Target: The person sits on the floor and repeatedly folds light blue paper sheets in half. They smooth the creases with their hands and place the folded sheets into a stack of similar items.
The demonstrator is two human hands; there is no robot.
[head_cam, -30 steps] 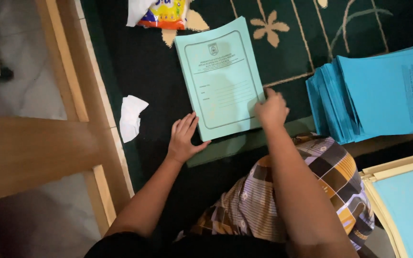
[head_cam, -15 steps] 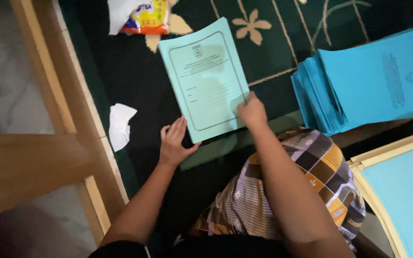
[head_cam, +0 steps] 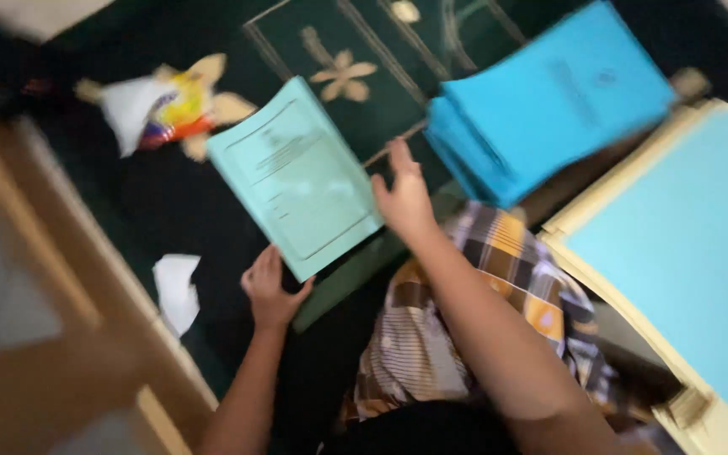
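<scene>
- The person sits on a dark green carpet (head_cam: 212, 202) with a pale flower pattern, a checked cloth (head_cam: 473, 312) over the lap.
- A pale green booklet (head_cam: 297, 177) lies flat on the carpet in front of the knees, tilted so that its top points up and to the left.
- The left hand (head_cam: 270, 291) is at the booklet's lower corner; the fingers curl at the edge and seem to pinch it, though blur makes the grip hard to judge.
- The right hand (head_cam: 404, 198) rests at the booklet's right edge, fingers spread and loose, not closed on anything; whether the palm presses the cover or only the carpet beside it I cannot tell.
- Just to the right of that hand sits a stack of bright blue booklets (head_cam: 549, 101), fanned a little at its lower edge.
- Further right, a cream-framed tray (head_cam: 608, 278) holds a light blue sheet, near the person's right knee.
- Beyond the green booklet, at upper left, lies a crumpled snack wrapper (head_cam: 162, 109), white with yellow and red.
- A scrap of white paper (head_cam: 177, 291) lies on the carpet's left border, near the left hand.
- A pale wooden rail (head_cam: 61, 278) runs along the carpet's left side.
</scene>
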